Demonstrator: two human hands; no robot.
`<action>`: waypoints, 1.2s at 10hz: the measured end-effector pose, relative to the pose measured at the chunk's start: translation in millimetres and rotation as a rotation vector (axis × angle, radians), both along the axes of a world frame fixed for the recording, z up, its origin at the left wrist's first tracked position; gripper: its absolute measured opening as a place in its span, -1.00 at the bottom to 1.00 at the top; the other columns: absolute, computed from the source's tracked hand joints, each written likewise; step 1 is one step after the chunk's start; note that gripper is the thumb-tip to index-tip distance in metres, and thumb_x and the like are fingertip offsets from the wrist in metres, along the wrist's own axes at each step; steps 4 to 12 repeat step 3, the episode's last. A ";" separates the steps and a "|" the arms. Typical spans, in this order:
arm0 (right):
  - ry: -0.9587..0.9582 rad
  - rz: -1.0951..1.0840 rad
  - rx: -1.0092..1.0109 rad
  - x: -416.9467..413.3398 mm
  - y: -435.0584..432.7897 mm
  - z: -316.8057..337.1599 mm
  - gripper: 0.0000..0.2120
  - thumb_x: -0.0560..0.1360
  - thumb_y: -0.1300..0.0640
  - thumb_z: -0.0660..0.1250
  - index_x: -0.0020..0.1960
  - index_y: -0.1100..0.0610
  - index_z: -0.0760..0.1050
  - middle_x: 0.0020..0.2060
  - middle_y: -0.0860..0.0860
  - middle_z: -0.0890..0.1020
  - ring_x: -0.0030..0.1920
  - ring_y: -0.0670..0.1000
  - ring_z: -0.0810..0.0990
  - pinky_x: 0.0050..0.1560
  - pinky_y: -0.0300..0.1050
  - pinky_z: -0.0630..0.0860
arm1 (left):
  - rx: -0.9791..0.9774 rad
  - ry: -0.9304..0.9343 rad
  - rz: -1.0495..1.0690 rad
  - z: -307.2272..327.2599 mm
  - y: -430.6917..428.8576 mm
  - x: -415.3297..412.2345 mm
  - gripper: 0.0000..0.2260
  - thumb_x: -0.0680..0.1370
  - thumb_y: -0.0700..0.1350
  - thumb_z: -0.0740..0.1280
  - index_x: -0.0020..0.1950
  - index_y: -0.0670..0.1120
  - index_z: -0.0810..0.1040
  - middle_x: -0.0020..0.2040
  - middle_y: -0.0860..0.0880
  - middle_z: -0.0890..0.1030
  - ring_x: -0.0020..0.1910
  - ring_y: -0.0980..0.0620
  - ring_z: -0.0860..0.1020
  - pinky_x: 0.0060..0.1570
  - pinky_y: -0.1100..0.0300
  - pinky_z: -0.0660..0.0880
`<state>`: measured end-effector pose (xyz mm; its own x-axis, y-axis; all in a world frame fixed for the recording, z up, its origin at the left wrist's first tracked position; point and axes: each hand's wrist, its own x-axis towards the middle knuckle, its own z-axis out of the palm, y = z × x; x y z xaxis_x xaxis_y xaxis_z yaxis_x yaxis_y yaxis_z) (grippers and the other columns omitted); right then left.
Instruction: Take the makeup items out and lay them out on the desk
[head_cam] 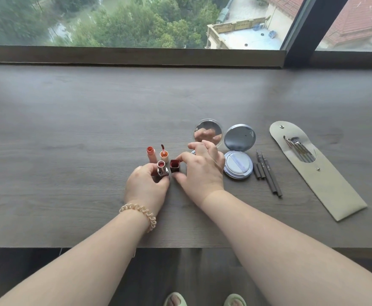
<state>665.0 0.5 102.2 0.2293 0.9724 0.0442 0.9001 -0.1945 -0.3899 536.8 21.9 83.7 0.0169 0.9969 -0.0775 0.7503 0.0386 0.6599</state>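
Observation:
My left hand point(146, 186) grips a silver-cased lipstick point(162, 168) that stands upright on the dark wooden desk point(70, 140). Right beside it, my right hand point(199, 168) pinches a dark red square lipstick point(175, 165) with thumb and forefinger. Behind these stand an orange-red lipstick point(151, 153) and an open lip gloss tube point(164, 153) with its wand sticking up. An open blue cushion compact point(239, 151) lies to the right, and an open round mirror compact point(207, 132) sits behind my right hand, partly hidden.
Two dark liner pens with loose caps point(267, 173) lie right of the cushion compact. A grey-green brush pouch point(317, 171) with several brushes inside lies at the far right. A window sill point(134, 56) borders the desk at the back.

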 end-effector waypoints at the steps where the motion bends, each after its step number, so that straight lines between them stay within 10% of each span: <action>1: 0.010 -0.006 0.010 2.2 -2.3 1.0 -0.76 0.38 -0.08 0.39 0.04 -0.11 0.57 0.33 -0.05 0.38 0.43 0.06 0.08 0.25 -0.05 -0.10 | -0.003 0.015 0.005 0.9 -1.8 0.1 -0.85 0.41 -0.03 0.41 -0.05 -0.01 0.63 -0.09 -0.03 0.63 -0.07 -0.03 0.57 -0.08 0.16 0.43; 12: 0.013 -0.023 -0.003 6.5 -9.3 4.1 -0.66 0.35 -0.11 0.42 0.11 -0.11 0.53 0.32 -0.06 0.39 0.41 0.04 0.11 0.26 -0.05 -0.10 | -0.014 0.012 0.025 4.8 -7.3 -0.4 -0.73 0.41 -0.04 0.42 0.09 -0.05 0.60 -0.01 -0.03 0.62 0.00 -0.02 0.56 0.00 0.19 0.41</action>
